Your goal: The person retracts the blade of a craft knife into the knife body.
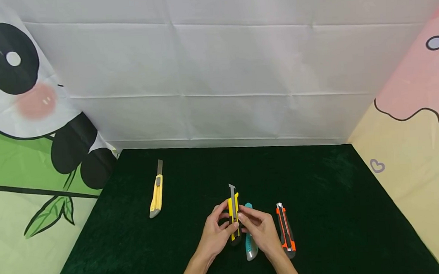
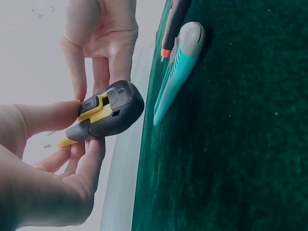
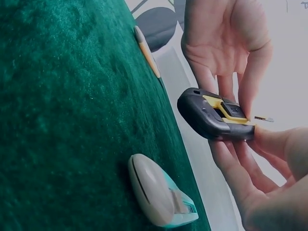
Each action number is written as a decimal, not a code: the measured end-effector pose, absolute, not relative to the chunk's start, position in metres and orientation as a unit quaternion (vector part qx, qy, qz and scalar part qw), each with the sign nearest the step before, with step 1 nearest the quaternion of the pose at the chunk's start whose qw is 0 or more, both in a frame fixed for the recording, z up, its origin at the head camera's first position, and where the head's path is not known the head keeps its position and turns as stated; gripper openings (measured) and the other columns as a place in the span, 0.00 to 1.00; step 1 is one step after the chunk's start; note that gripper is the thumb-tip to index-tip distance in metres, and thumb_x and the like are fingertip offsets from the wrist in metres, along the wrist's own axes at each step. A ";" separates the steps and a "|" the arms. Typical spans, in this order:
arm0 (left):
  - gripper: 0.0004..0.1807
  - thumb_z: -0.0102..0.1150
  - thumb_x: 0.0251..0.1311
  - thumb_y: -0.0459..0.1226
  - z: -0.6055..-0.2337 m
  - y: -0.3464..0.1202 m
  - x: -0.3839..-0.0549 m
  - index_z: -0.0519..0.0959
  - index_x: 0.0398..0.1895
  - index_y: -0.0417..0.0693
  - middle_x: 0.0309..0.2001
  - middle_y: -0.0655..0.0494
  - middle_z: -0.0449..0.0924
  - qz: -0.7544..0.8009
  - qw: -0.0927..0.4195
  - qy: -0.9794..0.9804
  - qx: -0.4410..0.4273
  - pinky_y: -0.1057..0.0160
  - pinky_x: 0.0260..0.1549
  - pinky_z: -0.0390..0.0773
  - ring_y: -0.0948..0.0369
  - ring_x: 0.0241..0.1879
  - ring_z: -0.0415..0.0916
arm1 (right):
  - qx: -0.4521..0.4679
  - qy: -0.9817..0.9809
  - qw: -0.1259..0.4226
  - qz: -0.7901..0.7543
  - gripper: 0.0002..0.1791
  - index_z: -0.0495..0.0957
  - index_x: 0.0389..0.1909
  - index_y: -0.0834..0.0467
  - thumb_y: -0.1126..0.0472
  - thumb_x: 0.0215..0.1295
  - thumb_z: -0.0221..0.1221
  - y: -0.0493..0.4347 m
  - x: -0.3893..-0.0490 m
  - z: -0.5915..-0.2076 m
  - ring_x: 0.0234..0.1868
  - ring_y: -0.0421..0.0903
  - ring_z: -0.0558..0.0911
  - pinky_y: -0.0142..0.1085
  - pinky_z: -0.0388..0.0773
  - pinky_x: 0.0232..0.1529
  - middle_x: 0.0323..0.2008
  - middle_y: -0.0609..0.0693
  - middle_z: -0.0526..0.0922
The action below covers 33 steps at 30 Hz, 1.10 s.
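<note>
Between my two hands, a yellow-and-black utility knife (image 1: pixel 234 213) is held above the cloth, its metal tip pointing away from me. My left hand (image 1: pixel 215 233) grips it from the left, with the thumb beside the ribbed black slider (image 2: pixel 89 105) in the left wrist view. From the other side my right hand (image 1: pixel 261 231) grips the same knife, fingers beneath its body. The knife's rounded black end (image 3: pixel 199 115) faces the right wrist camera. Below the right hand lies a teal utility knife (image 1: pixel 251 248) with a grey end, partly covered by that hand.
An orange-and-black utility knife (image 1: pixel 285 230) lies just right of my right hand. Farther left lies a yellow utility knife (image 1: pixel 156 194) with its blade out. Dark green cloth (image 1: pixel 330 197) covers the table, and a white sheet (image 1: pixel 230 62) hangs behind it, with printed sheets at both sides.
</note>
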<state>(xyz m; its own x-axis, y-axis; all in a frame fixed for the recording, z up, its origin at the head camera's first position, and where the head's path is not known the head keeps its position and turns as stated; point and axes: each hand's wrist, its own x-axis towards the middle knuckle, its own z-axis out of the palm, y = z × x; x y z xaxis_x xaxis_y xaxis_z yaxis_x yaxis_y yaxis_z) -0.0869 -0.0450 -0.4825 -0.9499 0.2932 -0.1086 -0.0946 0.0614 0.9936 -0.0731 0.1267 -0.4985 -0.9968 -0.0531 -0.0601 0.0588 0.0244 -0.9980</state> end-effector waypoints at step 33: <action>0.32 0.68 0.66 0.39 -0.488 -0.042 -0.080 0.70 0.73 0.48 0.56 0.49 0.74 0.655 0.137 0.742 0.035 0.52 0.49 0.78 0.53 0.53 0.72 | 0.036 0.710 0.026 -0.703 0.23 0.79 0.63 0.60 0.54 0.72 0.63 0.125 -0.074 -0.498 0.48 0.50 0.86 0.37 0.86 0.43 0.56 0.58 0.84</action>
<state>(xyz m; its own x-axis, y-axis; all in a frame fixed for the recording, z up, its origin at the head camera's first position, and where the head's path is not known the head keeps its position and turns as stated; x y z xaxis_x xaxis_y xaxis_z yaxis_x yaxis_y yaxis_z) -0.0803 -0.0417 -0.4878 -0.9601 0.2310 -0.1575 -0.1276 0.1393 0.9820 -0.0743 0.1249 -0.4979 -0.9961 0.0150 -0.0866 0.0867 0.0104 -0.9962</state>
